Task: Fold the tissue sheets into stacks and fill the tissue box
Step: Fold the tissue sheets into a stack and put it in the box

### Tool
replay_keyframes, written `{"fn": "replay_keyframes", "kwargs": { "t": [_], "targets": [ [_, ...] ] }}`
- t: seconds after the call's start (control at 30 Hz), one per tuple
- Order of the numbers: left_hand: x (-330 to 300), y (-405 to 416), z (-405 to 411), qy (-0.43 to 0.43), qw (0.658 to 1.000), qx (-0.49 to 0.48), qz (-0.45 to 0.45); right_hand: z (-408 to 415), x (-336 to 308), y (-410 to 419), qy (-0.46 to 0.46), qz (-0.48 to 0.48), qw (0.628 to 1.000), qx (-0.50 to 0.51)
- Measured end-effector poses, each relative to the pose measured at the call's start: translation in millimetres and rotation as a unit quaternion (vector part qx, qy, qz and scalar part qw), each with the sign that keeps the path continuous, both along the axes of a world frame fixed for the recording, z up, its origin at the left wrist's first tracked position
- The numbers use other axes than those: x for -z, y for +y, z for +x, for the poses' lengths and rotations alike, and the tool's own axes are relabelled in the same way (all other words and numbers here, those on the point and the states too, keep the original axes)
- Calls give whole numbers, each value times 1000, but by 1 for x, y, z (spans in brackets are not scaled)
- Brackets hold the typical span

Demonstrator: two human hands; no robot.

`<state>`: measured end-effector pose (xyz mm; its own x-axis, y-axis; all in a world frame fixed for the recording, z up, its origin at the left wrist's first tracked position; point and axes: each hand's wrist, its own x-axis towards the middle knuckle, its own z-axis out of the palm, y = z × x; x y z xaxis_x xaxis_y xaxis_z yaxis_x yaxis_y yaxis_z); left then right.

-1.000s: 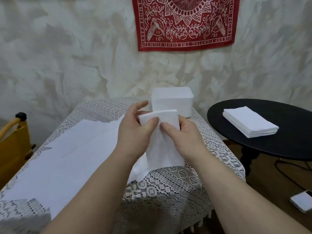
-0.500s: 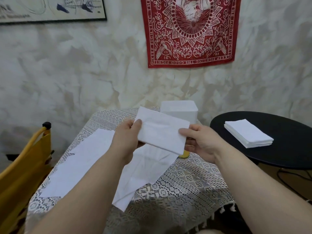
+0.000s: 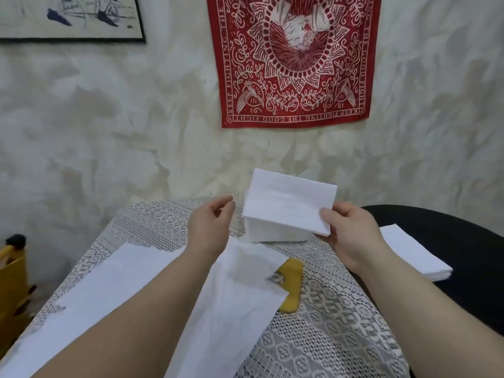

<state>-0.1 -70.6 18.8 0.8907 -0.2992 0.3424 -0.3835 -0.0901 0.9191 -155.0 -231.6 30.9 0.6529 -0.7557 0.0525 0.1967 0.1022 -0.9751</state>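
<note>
Lace tablecloth (image 3: 341, 317) carries loose tissue sheets (image 3: 226, 296) nearest the viewer. Beyond them, the right hand (image 3: 351, 236) pinches a folded tissue (image 3: 289, 204), held above the white tissue box (image 3: 272, 233); its contents are hidden. Left of the box, the left hand (image 3: 210, 230) holds nothing, fingers loosely curled.

The far end of the lace-covered counter (image 3: 152, 227) is blocked by a white tissue box (image 3: 272, 234), standing close to the wall. A folded tissue (image 3: 289, 204), held up by the right hand (image 3: 351, 233), screens the box's top. Open air is left between it and the left hand (image 3: 211, 227). Much of the near counter is covered by flat tissue sheets (image 3: 114, 282), and a yellow object (image 3: 291, 285) lies partly under one. To the right, a black side table (image 3: 463, 241) carries a tissue stack (image 3: 409, 255).
</note>
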Motion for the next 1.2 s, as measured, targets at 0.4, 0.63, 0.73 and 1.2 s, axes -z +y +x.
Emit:
{"fn": "replay_keyframes", "kwargs": {
  "t": [0.4,0.63,0.73,1.2],
  "targets": [
    [42,-64,47,-62,981,-44,178,23,14,-56,-14,-88,988,129],
    [77,-31,16,-191,950,-14,246,5,24,-40,12,-110,986,124],
    [82,-26,10,-227,928,3,294,3,31,-34,29,-121,986,112],
    [95,-22,8,-241,939,15,244,33,44,-17,161,-231,957,72]
  ]
}}
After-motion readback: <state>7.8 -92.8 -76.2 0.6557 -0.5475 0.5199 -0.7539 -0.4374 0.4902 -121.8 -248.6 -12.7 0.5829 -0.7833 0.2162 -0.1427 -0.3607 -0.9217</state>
